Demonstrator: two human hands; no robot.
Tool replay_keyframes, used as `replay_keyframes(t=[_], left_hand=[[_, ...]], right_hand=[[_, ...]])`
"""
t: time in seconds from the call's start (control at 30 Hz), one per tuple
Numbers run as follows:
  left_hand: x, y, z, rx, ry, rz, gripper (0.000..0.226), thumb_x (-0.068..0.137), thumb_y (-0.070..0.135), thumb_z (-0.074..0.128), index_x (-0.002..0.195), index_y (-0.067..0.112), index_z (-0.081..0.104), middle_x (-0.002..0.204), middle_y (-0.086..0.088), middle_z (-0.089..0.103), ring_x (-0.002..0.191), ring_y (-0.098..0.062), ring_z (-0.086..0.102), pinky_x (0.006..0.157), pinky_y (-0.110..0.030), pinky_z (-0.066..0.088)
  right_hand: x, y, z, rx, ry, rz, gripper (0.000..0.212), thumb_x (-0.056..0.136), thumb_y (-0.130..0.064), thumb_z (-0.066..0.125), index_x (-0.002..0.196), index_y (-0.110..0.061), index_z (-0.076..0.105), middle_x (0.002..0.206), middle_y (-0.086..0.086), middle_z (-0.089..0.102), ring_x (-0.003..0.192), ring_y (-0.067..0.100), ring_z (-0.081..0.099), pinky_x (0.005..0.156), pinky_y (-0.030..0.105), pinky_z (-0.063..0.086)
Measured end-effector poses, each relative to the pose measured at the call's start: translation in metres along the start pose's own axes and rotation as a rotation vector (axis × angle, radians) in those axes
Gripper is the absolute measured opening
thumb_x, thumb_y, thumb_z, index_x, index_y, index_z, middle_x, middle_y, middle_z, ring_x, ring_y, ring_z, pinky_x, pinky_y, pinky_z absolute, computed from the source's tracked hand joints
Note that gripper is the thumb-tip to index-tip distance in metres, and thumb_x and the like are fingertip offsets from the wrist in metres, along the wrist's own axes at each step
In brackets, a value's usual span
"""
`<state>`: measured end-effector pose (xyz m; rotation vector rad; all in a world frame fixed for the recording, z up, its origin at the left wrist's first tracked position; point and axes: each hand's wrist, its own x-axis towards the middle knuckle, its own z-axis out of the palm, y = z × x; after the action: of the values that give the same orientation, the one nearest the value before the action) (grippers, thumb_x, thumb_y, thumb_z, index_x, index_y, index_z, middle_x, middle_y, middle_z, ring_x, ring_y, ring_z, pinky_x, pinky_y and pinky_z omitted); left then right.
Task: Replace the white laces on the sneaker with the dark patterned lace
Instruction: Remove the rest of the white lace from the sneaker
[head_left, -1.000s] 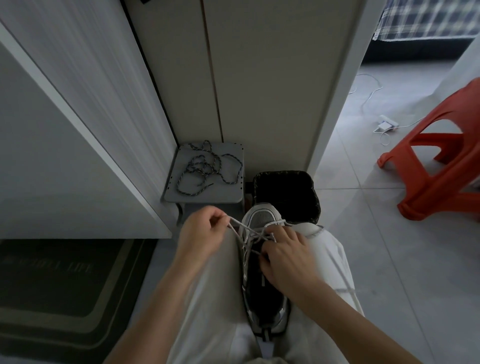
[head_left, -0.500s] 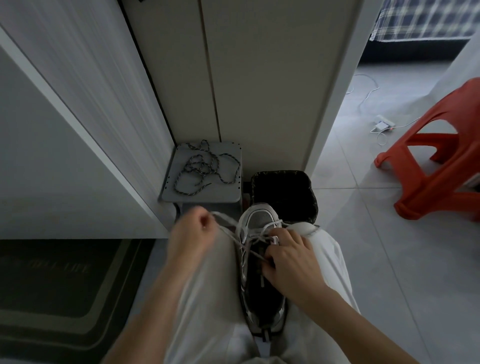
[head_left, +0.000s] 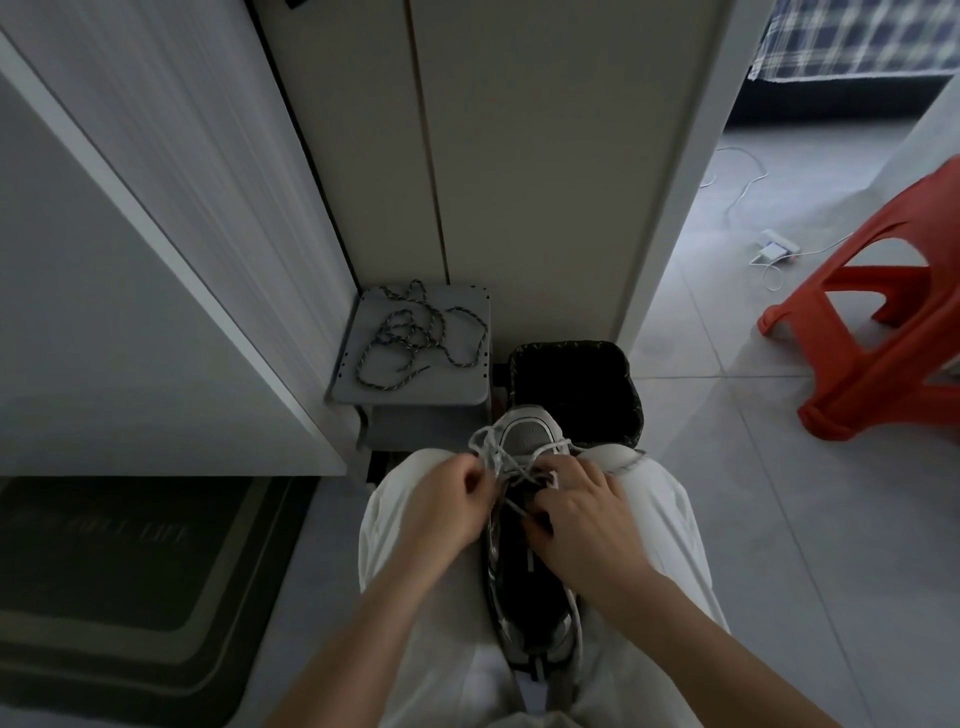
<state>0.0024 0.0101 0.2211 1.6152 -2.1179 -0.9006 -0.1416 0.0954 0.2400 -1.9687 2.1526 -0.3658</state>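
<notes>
A white and grey sneaker (head_left: 527, 439) lies between my knees, toe pointing away from me, its dark opening toward me. Its white lace (head_left: 488, 447) is loose and looped near the toe. My left hand (head_left: 447, 501) pinches a strand of that lace at the shoe's left side. My right hand (head_left: 582, 514) rests on the tongue, fingers pressed on the lace crossings. The dark patterned lace (head_left: 415, 338) lies in a loose tangle on a small grey stool (head_left: 467, 384) just beyond my knees, untouched.
A black bin (head_left: 571, 374) stands right behind the sneaker's toe, against a white cabinet (head_left: 519, 156). An orange plastic stool (head_left: 883, 332) is on the tiled floor at right, with a white cable and plug (head_left: 774, 252) behind it. A dark doormat (head_left: 130, 571) lies at left.
My left hand, which had pulled a white strand out to the left, has come back in against the shoe. The lace now hangs in a slack loop by the toe.
</notes>
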Motion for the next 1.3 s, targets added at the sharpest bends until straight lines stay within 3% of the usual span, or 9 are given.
replay_keyframes(t=[0.23, 0.37, 0.47, 0.67, 0.83, 0.9, 1.07, 1.17, 1.3], left_hand=[[0.024, -0.034, -0.091, -0.287, 0.431, -0.181, 0.015, 0.094, 0.029, 0.052, 0.081, 0.024, 0.057, 0.073, 0.002, 0.062, 0.058, -0.011, 0.06, 0.052, -0.023, 0.044], [0.012, -0.026, -0.066, -0.429, 0.018, -0.363, 0.03, 0.092, 0.041, 0.053, 0.084, 0.014, 0.063, 0.074, -0.001, 0.068, 0.054, -0.011, 0.06, 0.045, -0.022, 0.044], [-0.003, -0.003, -0.02, -0.237, -0.237, -0.201, 0.038, 0.091, 0.039, 0.058, 0.06, 0.018, 0.057, 0.047, 0.008, 0.058, 0.036, 0.001, 0.05, 0.037, -0.012, 0.035], [-0.004, 0.008, -0.007, -0.068, 0.073, -0.065, 0.026, 0.089, 0.036, 0.056, 0.067, 0.021, 0.056, 0.055, 0.005, 0.056, 0.048, -0.004, 0.051, 0.046, -0.022, 0.04], [0.031, -0.025, -0.108, -0.438, 0.484, -0.321, 0.018, 0.095, 0.02, 0.051, 0.078, 0.015, 0.056, 0.068, -0.006, 0.057, 0.055, -0.013, 0.052, 0.048, -0.024, 0.043], [0.033, -0.039, -0.137, -0.336, 0.399, -0.338, 0.023, 0.094, 0.019, 0.052, 0.072, 0.015, 0.055, 0.063, -0.007, 0.056, 0.054, -0.016, 0.049, 0.052, -0.026, 0.04], [0.01, -0.046, -0.118, 0.253, -0.359, -0.418, 0.044, 0.087, 0.051, 0.056, 0.079, 0.008, 0.064, 0.072, -0.007, 0.065, 0.06, -0.017, 0.058, 0.058, -0.026, 0.044], [0.004, -0.034, -0.089, 0.438, -0.156, -0.261, 0.036, 0.085, 0.056, 0.055, 0.073, 0.022, 0.052, 0.068, 0.007, 0.057, 0.058, -0.008, 0.052, 0.054, -0.024, 0.037], [0.0, 0.005, -0.042, 0.115, -0.041, 0.145, 0.014, 0.089, 0.036, 0.059, 0.101, 0.029, 0.059, 0.094, 0.012, 0.062, 0.085, -0.005, 0.06, 0.072, -0.023, 0.048]], right_hand=[[-0.002, 0.002, -0.002, -0.004, -0.02, -0.006, 0.023, 0.082, -0.041, 0.058, 0.088, -0.023, 0.072, 0.133, -0.006, 0.047, 0.118, 0.022, 0.043, 0.095, 0.034, 0.033], [0.002, -0.005, -0.003, 0.006, 0.019, -0.015, 0.022, 0.084, -0.038, 0.058, 0.086, -0.022, 0.073, 0.126, -0.003, 0.053, 0.113, 0.024, 0.047, 0.091, 0.035, 0.036], [0.003, -0.006, -0.002, -0.008, 0.026, -0.022, 0.02, 0.081, -0.037, 0.062, 0.084, -0.021, 0.073, 0.124, -0.001, 0.055, 0.111, 0.026, 0.049, 0.089, 0.036, 0.038], [-0.004, -0.001, -0.005, -0.05, 0.054, 0.003, 0.016, 0.067, -0.034, 0.077, 0.069, -0.02, 0.071, 0.113, 0.002, 0.063, 0.097, 0.027, 0.06, 0.077, 0.039, 0.049], [-0.006, 0.0, -0.004, -0.058, 0.056, -0.024, 0.013, 0.064, -0.03, 0.078, 0.067, -0.021, 0.071, 0.113, 0.0, 0.062, 0.098, 0.026, 0.061, 0.078, 0.037, 0.05], [-0.003, 0.001, -0.001, -0.025, 0.026, -0.012, 0.019, 0.076, -0.039, 0.067, 0.083, -0.023, 0.07, 0.123, -0.003, 0.054, 0.11, 0.023, 0.052, 0.09, 0.035, 0.042], [0.007, 0.006, -0.009, 0.204, 0.101, 0.105, 0.012, 0.085, -0.028, 0.059, 0.094, -0.02, 0.062, 0.102, -0.002, 0.059, 0.096, 0.021, 0.055, 0.082, 0.033, 0.043], [0.01, 0.019, -0.015, 0.22, 0.09, 0.213, 0.011, 0.088, -0.027, 0.057, 0.095, -0.02, 0.063, 0.092, -0.003, 0.062, 0.086, 0.019, 0.059, 0.071, 0.03, 0.042], [0.017, 0.027, -0.011, 0.405, -0.057, 0.303, 0.013, 0.086, -0.027, 0.064, 0.095, -0.017, 0.064, 0.089, -0.003, 0.066, 0.084, 0.016, 0.061, 0.074, 0.027, 0.046]])
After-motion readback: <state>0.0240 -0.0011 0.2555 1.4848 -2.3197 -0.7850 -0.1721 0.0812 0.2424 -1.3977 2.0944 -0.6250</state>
